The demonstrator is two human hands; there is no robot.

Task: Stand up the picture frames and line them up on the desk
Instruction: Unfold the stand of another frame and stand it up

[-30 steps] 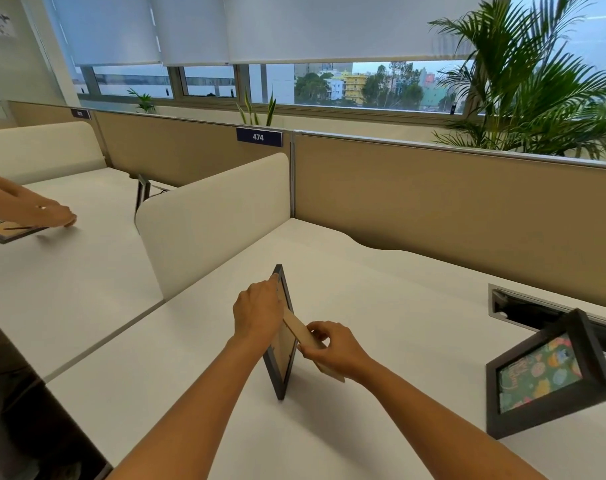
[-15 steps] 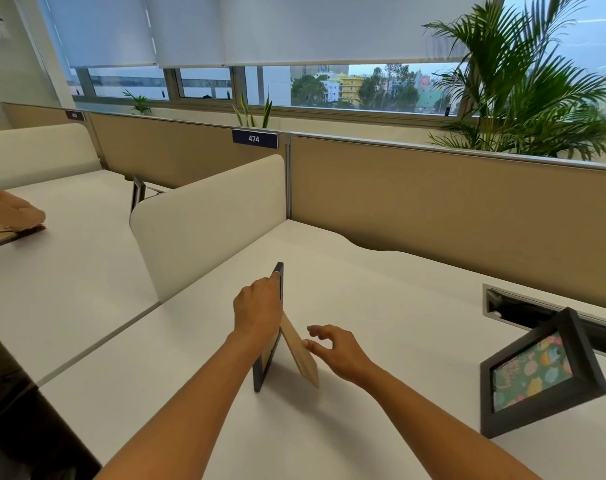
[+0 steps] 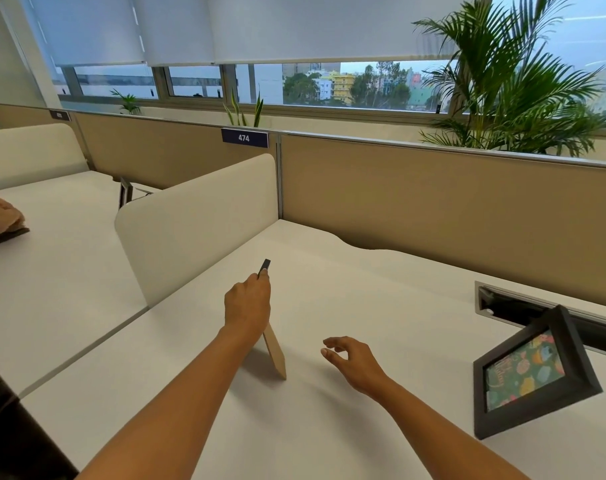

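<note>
My left hand (image 3: 247, 303) grips the top edge of a black picture frame (image 3: 265, 265) that stands on the white desk (image 3: 381, 289), seen from behind. Its tan cardboard easel leg (image 3: 275, 353) is swung out and rests on the desk; my hand and wrist hide most of the frame. My right hand (image 3: 351, 360) hovers just above the desk to the right of the leg, fingers apart, holding nothing. A second black frame (image 3: 533, 374) with a colourful green picture stands upright at the right, facing me.
A cream divider panel (image 3: 197, 223) separates this desk from the left desk, where another person's hand (image 3: 2, 216) rests on a flat frame. One more frame (image 3: 124, 194) stands behind the divider. A cable slot (image 3: 523, 306) is cut into the desk at the right. Tan partition behind.
My right hand has let go of the easel leg and drawn away to the right. The frame has turned and now stands on its leg, held only by my left hand.
</note>
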